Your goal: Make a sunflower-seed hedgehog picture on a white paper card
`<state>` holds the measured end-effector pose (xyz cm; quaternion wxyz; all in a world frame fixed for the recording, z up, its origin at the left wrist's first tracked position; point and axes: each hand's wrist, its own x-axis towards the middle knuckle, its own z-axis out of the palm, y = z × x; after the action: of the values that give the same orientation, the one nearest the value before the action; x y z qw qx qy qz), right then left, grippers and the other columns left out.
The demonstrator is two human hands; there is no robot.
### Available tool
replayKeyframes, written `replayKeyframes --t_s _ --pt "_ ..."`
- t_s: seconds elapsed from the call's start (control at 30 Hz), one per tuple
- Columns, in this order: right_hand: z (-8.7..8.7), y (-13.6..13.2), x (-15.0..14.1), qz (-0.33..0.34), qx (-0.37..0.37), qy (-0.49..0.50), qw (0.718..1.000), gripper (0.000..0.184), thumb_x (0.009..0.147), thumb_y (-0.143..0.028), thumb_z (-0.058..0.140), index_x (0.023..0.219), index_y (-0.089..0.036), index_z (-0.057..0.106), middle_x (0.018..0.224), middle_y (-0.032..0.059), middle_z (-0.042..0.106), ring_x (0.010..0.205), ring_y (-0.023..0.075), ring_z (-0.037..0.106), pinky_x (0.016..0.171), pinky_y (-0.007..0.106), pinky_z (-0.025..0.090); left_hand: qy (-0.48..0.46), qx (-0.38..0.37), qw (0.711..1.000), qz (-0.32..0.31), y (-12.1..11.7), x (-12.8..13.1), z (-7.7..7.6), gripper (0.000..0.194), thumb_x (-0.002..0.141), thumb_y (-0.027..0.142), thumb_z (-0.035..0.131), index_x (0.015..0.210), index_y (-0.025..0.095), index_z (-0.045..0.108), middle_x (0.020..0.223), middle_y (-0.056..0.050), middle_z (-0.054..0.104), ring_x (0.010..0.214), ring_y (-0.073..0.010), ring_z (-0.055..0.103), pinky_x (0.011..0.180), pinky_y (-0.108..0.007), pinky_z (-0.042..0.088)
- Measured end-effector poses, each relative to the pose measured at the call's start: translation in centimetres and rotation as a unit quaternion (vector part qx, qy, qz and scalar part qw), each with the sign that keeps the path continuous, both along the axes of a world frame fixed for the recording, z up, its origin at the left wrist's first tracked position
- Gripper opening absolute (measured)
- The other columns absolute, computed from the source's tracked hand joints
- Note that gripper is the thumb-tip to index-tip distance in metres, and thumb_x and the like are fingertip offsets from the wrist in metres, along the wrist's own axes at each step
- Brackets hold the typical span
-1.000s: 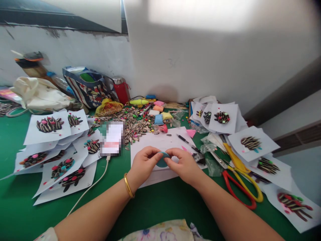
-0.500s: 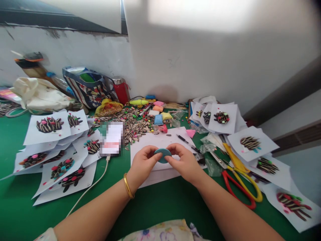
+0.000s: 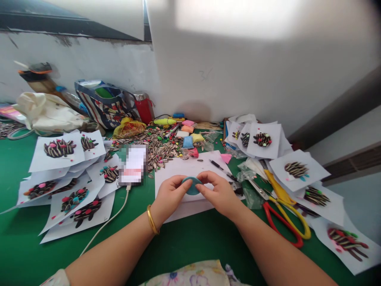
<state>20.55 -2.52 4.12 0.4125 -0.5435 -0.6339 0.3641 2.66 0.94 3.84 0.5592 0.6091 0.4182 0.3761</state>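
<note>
In the head view, two hands are at work on one small, round, flat blue disc. The step in hand looks like pinching the disc flat and smooth at its edge. The next move seems to call for a soft, even press from both sides, so the disc does not bend or get a dent.

The left hand pinches one side of the disc, with its thumb on the near face. The right hand pinches the other side the same way. Both grips are closed just as far as the thin disc lets them. The other fingers curl in behind, and I can't see them well.

The disc is right between the thumbs, in front of the white paper. I can't tell if it touches the paper. A black pen lies just past the right hand. The big scissors are farther right of the grip. A heap of striped seeds lies beyond the left hand.
</note>
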Motion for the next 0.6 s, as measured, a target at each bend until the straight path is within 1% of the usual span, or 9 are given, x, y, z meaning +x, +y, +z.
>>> replayKeyframes --t_s 0.07,0.1,0.17,0.23,0.33,0.47,0.53,0.6 --pt "-0.12 -0.05 0.02 -0.011 -0.002 0.005 1.000 0.021 0.084 -0.027 0.061 0.105 -0.023 0.065 0.097 0.0025 0.068 0.092 0.0187 0.063 0.083 0.032 0.050 0.007 -0.004 1.000 -0.011 0.01 -0.05 0.07 0.028 0.085 0.041 0.062 0.088 0.015 0.072 0.086 -0.007 0.073 0.082 -0.0197 0.066 0.076 -0.031 0.052" --pt "-0.18 -0.05 0.02 -0.019 0.000 0.007 1.000 0.026 0.085 -0.027 0.061 0.110 -0.024 0.065 0.101 0.0030 0.069 0.094 0.0191 0.063 0.085 0.033 0.050 0.005 -0.007 1.000 -0.012 0.02 -0.07 0.09 0.028 0.084 0.041 0.063 0.089 0.015 0.073 0.087 -0.007 0.073 0.081 -0.0195 0.065 0.076 -0.030 0.052" --pt "-0.26 -0.01 0.04 -0.019 0.014 0.005 1.000 0.030 0.085 -0.026 0.060 0.115 -0.026 0.065 0.111 0.0037 0.069 0.100 0.0198 0.064 0.091 0.035 0.049 -0.004 -0.023 0.999 -0.022 0.04 -0.10 0.08 0.029 0.083 0.040 0.065 0.095 0.015 0.072 0.091 -0.007 0.073 0.083 -0.0195 0.065 0.075 -0.029 0.052" --pt "-0.28 0.06 0.08 0.002 0.036 -0.005 0.999 0.029 0.087 -0.025 0.059 0.115 -0.026 0.068 0.116 0.0038 0.069 0.106 0.0203 0.062 0.097 0.036 0.046 -0.013 -0.040 0.998 -0.038 0.06 -0.10 0.03 0.031 0.082 0.040 0.066 0.100 0.015 0.072 0.096 -0.007 0.074 0.084 -0.0194 0.065 0.075 -0.029 0.052" --pt "-0.26 0.10 0.13 0.041 0.049 -0.017 0.998 0.028 0.090 -0.025 0.056 0.114 -0.027 0.069 0.112 0.0039 0.070 0.105 0.0202 0.063 0.095 0.036 0.047 -0.010 -0.048 0.998 -0.037 0.11 -0.09 -0.05 0.031 0.082 0.041 0.066 0.095 0.014 0.074 0.093 -0.008 0.074 0.084 -0.0198 0.065 0.077 -0.030 0.052" --pt "-0.16 -0.01 0.12 0.047 0.065 -0.020 0.997 0.031 0.093 -0.027 0.051 0.120 -0.028 0.066 0.112 0.0049 0.068 0.106 0.0208 0.061 0.095 0.037 0.047 0.011 -0.039 0.999 -0.021 0.14 -0.08 0.09 0.031 0.082 0.043 0.065 0.085 0.014 0.075 0.083 -0.007 0.074 0.078 -0.0201 0.064 0.073 -0.030 0.052" --pt "-0.09 -0.05 0.10 0.067 0.073 -0.019 0.995 0.034 0.095 -0.028 0.048 0.125 -0.028 0.063 0.109 0.0056 0.067 0.103 0.0203 0.060 0.093 0.037 0.047 0.019 -0.034 0.999 -0.027 0.09 -0.05 0.27 0.031 0.080 0.043 0.066 0.085 0.014 0.075 0.083 -0.006 0.074 0.077 -0.0204 0.064 0.072 -0.031 0.052" --pt "0.00 -0.08 0.11 0.099 0.067 -0.022 0.993 0.034 0.096 -0.029 0.046 0.124 -0.028 0.064 0.099 0.0055 0.064 0.094 0.0192 0.059 0.087 0.035 0.048 0.022 -0.029 0.999 -0.039 0.03 -0.01 0.45 0.031 0.079 0.042 0.066 0.089 0.015 0.076 0.086 -0.006 0.075 0.079 -0.0212 0.065 0.074 -0.031 0.052"
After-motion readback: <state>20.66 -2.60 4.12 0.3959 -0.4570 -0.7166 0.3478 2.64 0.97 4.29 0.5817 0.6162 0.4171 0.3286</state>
